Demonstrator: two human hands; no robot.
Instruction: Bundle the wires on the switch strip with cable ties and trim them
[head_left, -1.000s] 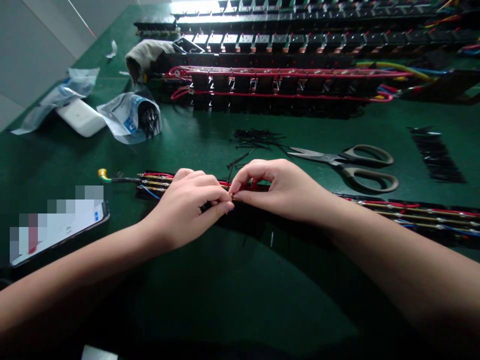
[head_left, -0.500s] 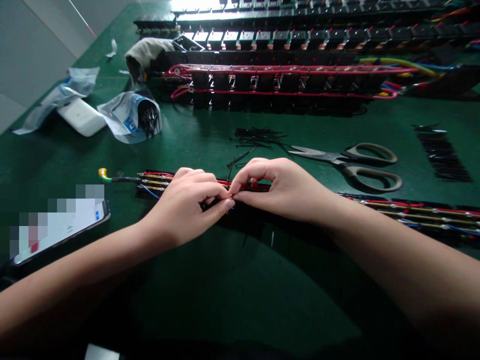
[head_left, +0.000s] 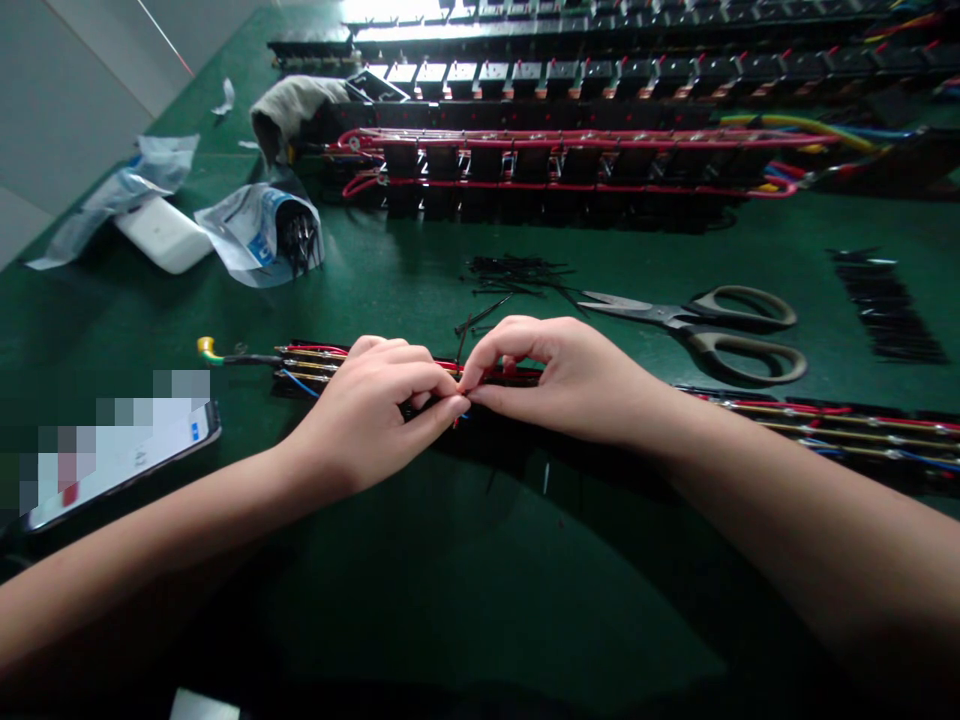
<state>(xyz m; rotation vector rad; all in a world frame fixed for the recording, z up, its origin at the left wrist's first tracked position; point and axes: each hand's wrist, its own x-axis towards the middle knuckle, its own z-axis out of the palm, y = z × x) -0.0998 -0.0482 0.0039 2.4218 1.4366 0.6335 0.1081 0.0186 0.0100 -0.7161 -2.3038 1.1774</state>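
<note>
Grip: both hands pinch at one spot on the wired strip (head_left: 315, 368), fingertips pressed together and meeting above it.
Left hand: the left hand (head_left: 375, 410) is curled, thumb and forefinger closed on the strip's wires at its middle; exactly which wire they hold is hidden by the fingers.
Right hand: the right hand (head_left: 562, 375) is curled too, thumb and forefinger pinched on the same bundle, touching the left hand's fingertips; a thin black cable tie (head_left: 459, 345) stands up from between the two hands.
Strip position: it lies flat on the green table (head_left: 450, 600), running left to right under both hands, with red, yellow and blue wires along it and a yellow-tipped end (head_left: 204, 348) at the far left; its right part passes beneath the right forearm.
Head view, near things: scissors (head_left: 712, 330) lie shut just beyond the right hand; loose black ties (head_left: 517, 272) are scattered between the scissors and the hands; another neat bunch of ties (head_left: 885, 305) lies well off to the right.
Head view, left side: a phone (head_left: 120, 455) rests beside the left forearm; an open plastic bag (head_left: 259, 232) and a white block (head_left: 161, 233) lie farther back.
Head view, back: more wired strips (head_left: 570, 165) lie in rows across the table's far side.
</note>
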